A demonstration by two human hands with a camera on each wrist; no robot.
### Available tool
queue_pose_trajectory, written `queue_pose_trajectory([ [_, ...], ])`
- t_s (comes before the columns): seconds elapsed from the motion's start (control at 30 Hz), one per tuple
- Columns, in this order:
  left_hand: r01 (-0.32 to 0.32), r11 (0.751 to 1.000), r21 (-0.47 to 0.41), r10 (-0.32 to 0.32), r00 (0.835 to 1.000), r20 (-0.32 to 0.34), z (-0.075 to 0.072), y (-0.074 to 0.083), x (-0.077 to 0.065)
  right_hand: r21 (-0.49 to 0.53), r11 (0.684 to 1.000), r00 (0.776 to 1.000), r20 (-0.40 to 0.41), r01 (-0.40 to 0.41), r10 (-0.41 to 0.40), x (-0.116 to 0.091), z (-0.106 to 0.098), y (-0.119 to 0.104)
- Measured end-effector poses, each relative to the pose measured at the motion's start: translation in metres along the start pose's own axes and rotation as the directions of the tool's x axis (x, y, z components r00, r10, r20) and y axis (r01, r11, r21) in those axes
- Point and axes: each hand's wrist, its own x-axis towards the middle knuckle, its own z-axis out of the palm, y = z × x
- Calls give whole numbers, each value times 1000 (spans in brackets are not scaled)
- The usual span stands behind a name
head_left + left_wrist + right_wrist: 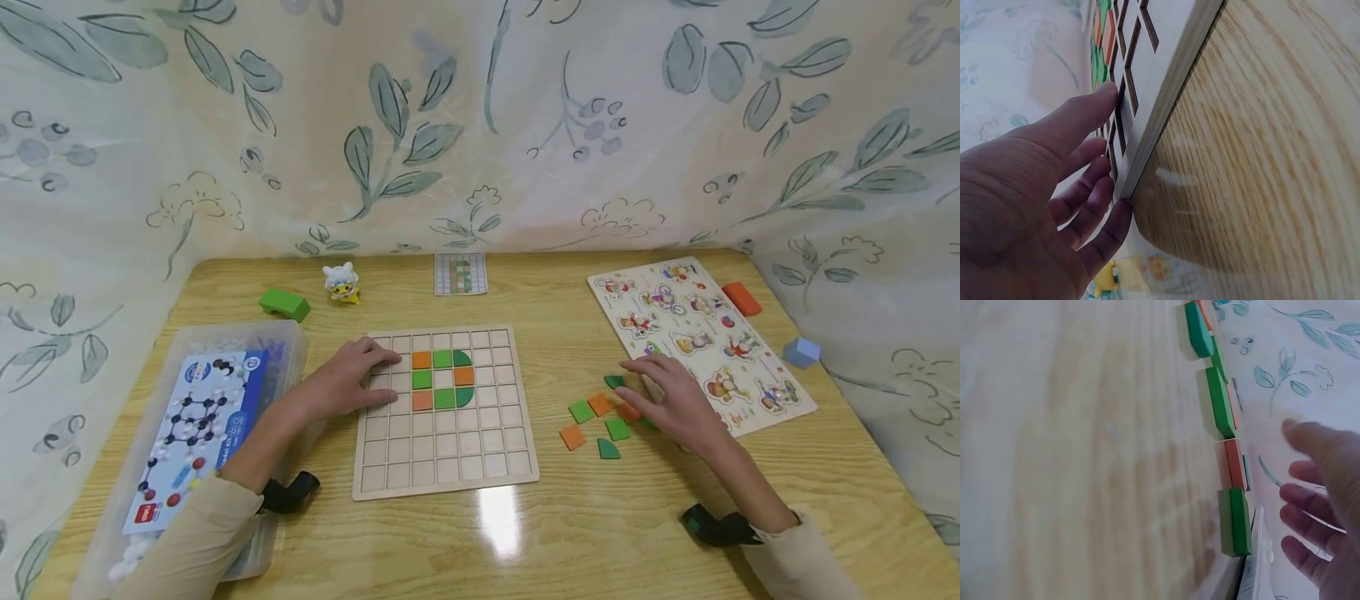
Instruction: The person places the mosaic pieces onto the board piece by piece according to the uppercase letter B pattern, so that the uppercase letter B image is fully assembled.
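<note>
A wooden grid board (450,471) lies on the table, with orange squares (464,377), green squares (444,398) and dark green rounded-corner tiles (465,397) set in its upper cells. My left hand (341,379) rests at the board's left edge, thumb and fingers spread and loosely bent; the left wrist view shows fingertips at its rim. Over the loose tiles to the right hovers my right hand (678,404), fingers relaxed and apart, partly covering some. Those tiles include a green square (618,429), an orange square (572,437) and a dark green quarter-round (608,449). In the right wrist view nothing sits between the fingers.
A small pattern card (461,275) lies behind the board. A plastic model-kit box (202,433) stands at left, with a green block (285,304) and a toy figure (342,282) behind. At right are a picture puzzle (697,342), a red block (742,298) and a blue block (802,352).
</note>
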Motion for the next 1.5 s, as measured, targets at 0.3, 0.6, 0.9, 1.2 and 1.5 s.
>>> queue_pose_trajectory([
  [0.3,5,1000,1,-5,1000,2,0,0,0,-35,999,999,-25,22,-23,-3,3,7],
  [0.6,-7,1000,-3,7,1000,4,0,0,-1,-32,999,1000,17,-4,5,-6,9,4],
  [0.9,-6,1000,-2,6,1000,8,0,1,-1,-96,995,999,31,7,-4,-9,12,2],
  [1.2,5,1000,-19,-4,999,39,4,1,2,-132,991,1000,24,-3,7,-11,12,6],
  [1.5,7,1000,-4,-7,1000,7,1,-1,1,-110,994,1000,16,7,-5,-4,16,9],
])
